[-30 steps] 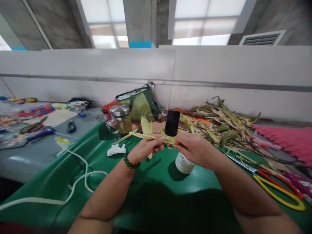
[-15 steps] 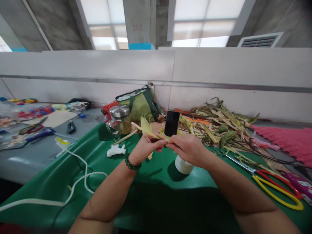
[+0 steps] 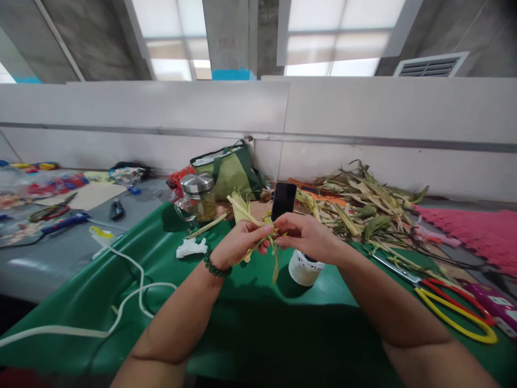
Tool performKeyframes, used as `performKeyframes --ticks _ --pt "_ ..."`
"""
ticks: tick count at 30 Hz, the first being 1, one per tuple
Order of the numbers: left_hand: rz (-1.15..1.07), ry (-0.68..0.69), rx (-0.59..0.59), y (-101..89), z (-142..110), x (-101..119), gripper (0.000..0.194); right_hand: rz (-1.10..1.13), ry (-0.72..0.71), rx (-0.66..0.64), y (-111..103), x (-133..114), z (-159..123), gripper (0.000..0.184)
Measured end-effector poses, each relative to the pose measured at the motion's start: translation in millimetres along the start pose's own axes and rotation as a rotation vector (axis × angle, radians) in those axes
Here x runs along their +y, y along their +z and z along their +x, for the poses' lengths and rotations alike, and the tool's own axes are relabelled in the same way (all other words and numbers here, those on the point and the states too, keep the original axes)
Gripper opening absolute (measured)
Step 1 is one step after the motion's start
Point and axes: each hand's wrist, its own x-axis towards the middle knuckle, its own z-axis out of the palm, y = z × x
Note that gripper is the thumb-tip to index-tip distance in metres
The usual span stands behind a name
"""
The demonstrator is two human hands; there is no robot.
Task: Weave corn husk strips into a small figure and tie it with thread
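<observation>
Several husk strips (image 3: 275, 268) in front of the phone (image 3: 284, 199) are pinched in the left hand (image 3: 242, 241); the right hand (image 3: 313, 237) has fingers (image 3: 290, 220) nearly closed, hold unclear. Seemingly unfinished: ends dangle; more husks (image 3: 377, 202) lie right of the phone.

Pale light glows through two windows (image 3: 315, 19) amid grey concrete (image 3: 91, 35); to my right, a slatted vent (image 3: 431, 67) sits above white panelling (image 3: 181, 102) behind a grey worktop (image 3: 36, 272) partly under green sheeting (image 3: 258, 323).
</observation>
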Motion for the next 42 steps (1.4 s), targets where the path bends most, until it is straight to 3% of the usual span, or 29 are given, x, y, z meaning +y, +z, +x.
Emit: performKeyframes --ticks 3,9,14,19,23,30,33,36,38,42 --pt "0.109 0.043 -0.05 -0.3 -2 2 0.034 -0.121 -0.094 0.022 1 4 1 0.01" --pt "0.287 0.001 -0.103 -4.8 -6 3 0.023 -0.31 -0.298 -0.073 -11 -4 -3 0.016" --pt "0.232 -0.045 -0.129 -5.3 -4 1 0.025 -0.348 -0.316 -0.086 -14 -3 -3 0.016" --pt "0.013 -0.099 -0.078 -4.4 0 -1 0.047 -0.406 -0.289 -0.038 -16 -4 -3 0.016" --pt "0.179 -0.009 -0.111 -3.7 -1 0 0.037 -0.468 -0.262 -0.024 -14 -6 -4 0.013" --pt "0.466 0.095 -0.154 -8.0 -2 0 0.023 -0.468 -0.348 -0.13 -16 -2 -4 0.019" --pt "0.56 0.192 -0.111 -8.7 4 -7 0.018 -0.453 -0.238 -0.048 -13 -1 -1 0.014" --pt "0.595 0.278 -0.141 -5.3 8 -15 0.028 -0.402 -0.151 0.082 0 1 3 0.027" --pt "0.56 0.302 -0.156 -2.4 10 -19 0.027 -0.359 -0.161 0.11 10 4 6 0.014" --pt "0.485 0.331 -0.209 1.0 11 -23 0.014 -0.373 -0.25 0.189 21 7 6 0.025"
